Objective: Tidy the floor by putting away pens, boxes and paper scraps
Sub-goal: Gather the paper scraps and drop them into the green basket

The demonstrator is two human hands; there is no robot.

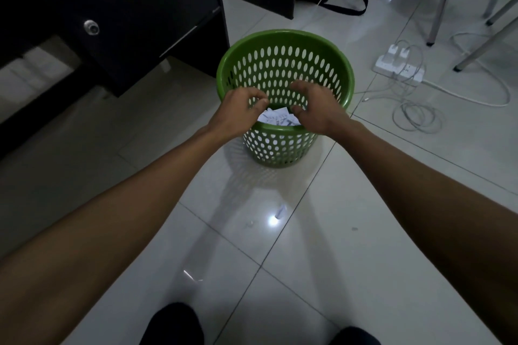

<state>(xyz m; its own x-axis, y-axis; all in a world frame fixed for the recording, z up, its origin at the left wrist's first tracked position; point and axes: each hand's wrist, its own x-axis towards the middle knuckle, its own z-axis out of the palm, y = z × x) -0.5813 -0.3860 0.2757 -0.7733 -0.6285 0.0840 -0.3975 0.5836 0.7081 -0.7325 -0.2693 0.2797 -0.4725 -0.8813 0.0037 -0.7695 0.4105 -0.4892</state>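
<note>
A green perforated waste basket [283,36] stands on the tiled floor ahead of me. White paper scraps [277,117] lie inside it, at the bottom. My left hand [238,112] hovers over the near rim with fingers loosely curled, holding nothing I can see. My right hand [314,106] is above the basket's mouth, fingers spread and bent, also holding nothing. A small white paper scrap [281,211] lies on the floor in front of the basket, and a tiny one [249,223] sits to its left.
A black desk cabinet [112,14] stands at the left. A white power strip [399,67] with tangled cables [414,117] lies to the right, near metal chair legs [443,0]. My feet [173,325] show at the bottom edge.
</note>
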